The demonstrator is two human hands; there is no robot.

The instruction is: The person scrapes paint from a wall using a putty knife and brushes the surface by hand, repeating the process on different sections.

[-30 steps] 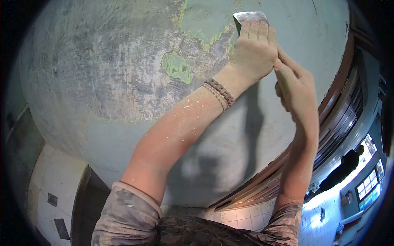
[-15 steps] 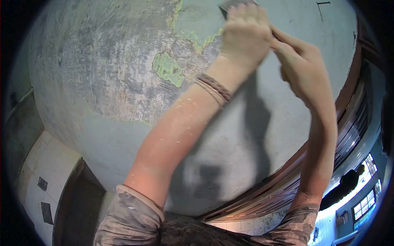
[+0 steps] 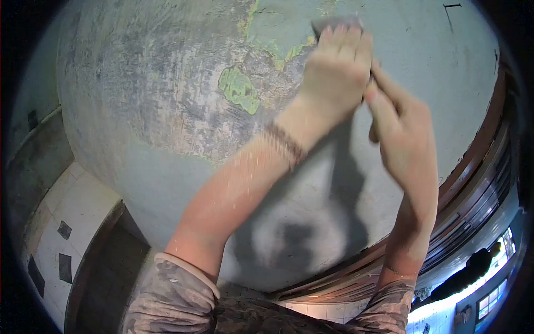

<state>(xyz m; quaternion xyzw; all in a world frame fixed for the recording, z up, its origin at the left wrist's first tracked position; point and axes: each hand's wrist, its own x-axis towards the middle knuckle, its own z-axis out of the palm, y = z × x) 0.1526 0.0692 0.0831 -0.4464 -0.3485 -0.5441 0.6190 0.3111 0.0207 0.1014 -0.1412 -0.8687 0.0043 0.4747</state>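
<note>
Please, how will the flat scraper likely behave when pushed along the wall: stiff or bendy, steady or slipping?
The scraper may flex slightly, as its visible blade looks thin. It is probably steady, because the left hand lies over it and the right hand seems to grip it lower down. It might catch on the ragged paint edge nearby.
</note>
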